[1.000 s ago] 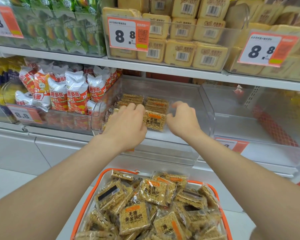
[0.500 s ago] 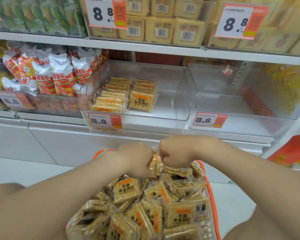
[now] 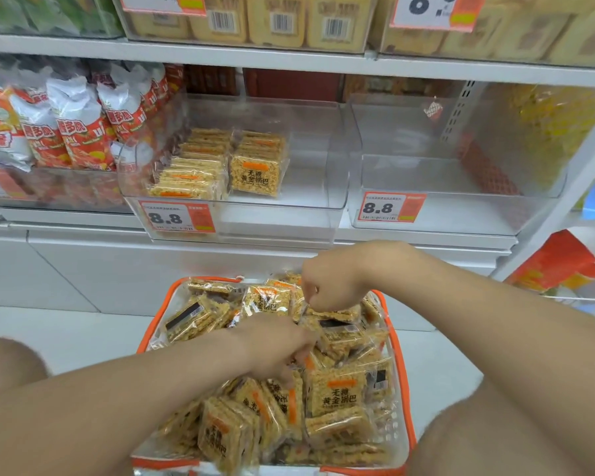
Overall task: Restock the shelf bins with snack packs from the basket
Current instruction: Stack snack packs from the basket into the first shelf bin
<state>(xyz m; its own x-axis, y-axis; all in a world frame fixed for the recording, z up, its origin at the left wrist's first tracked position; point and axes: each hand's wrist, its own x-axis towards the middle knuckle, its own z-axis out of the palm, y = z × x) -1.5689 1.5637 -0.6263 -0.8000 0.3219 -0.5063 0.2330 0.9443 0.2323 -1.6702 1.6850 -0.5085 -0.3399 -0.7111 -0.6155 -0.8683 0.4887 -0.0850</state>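
Having dropped from the bin (image 3: pixel 306 207) to the basket (image 3: pixel 217 278) for more packs (image 3: pixel 335 395), the right grip (image 3: pixel 334 286) pinches one while the left grip (image 3: pixel 275 345) curls into the pile, hold unclear.

White shelf board (image 3: pixel 409 240) carries three clear bins side by side: left bin (image 3: pixel 66 190), middle bin (image 3: pixel 279 218), right bin (image 3: pixel 461 214).

At lower centre the basket (image 3: pixel 402 369) holds heaped snack packs (image 3: pixel 335 395) with the left hand (image 3: pixel 275 345) and right hand (image 3: pixel 334 280) among them, while above it the middle shelf bin (image 3: pixel 310 214) carries stacked packs (image 3: pixel 255 173) in its left part, between bagged snacks (image 3: pixel 79 132) at left and another bin (image 3: pixel 461 214) at right.
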